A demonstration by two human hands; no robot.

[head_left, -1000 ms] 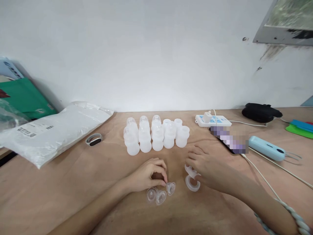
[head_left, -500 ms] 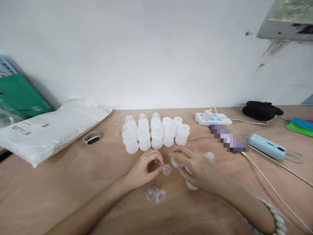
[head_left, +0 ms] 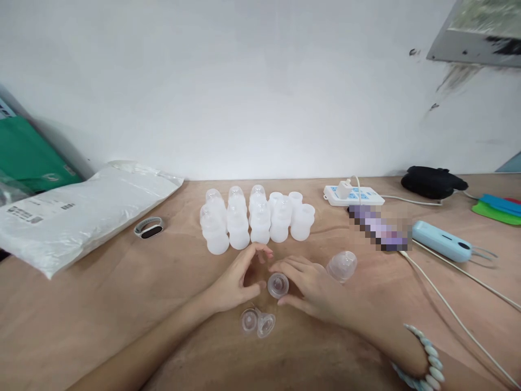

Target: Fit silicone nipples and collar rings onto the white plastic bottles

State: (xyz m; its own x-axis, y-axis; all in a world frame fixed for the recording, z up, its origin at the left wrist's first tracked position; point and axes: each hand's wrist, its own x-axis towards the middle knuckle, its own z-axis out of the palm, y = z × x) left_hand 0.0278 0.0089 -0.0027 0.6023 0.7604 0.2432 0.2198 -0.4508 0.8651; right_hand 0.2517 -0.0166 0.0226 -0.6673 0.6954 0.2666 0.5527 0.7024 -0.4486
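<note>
My left hand (head_left: pixel 238 278) and my right hand (head_left: pixel 315 288) meet over the wooden table (head_left: pixel 101 315), and together they pinch a small clear silicone nipple piece (head_left: pixel 278 284) between their fingertips. Two more clear nipples (head_left: pixel 257 322) lie on the table just in front of my left hand. A clear dome cap (head_left: pixel 342 265) lies on its side right of my right hand. Behind the hands, several translucent white bottles (head_left: pixel 256 222) stand in two rows, some with caps on. A pale bead bracelet (head_left: pixel 423 364) is on my right wrist.
A white plastic bag (head_left: pixel 81 217) lies at the left with a wristband (head_left: pixel 148 228) beside it. At the right are a power strip (head_left: pixel 354 195), a phone (head_left: pixel 380 228), a light blue device (head_left: pixel 442 241), a black object (head_left: pixel 431 182) and white cables (head_left: pixel 448 309).
My left hand lifted one nipple from the group of three and my right hand lifted a ring; the hands came together at the middle. The dome cap now shows beside my right hand.
</note>
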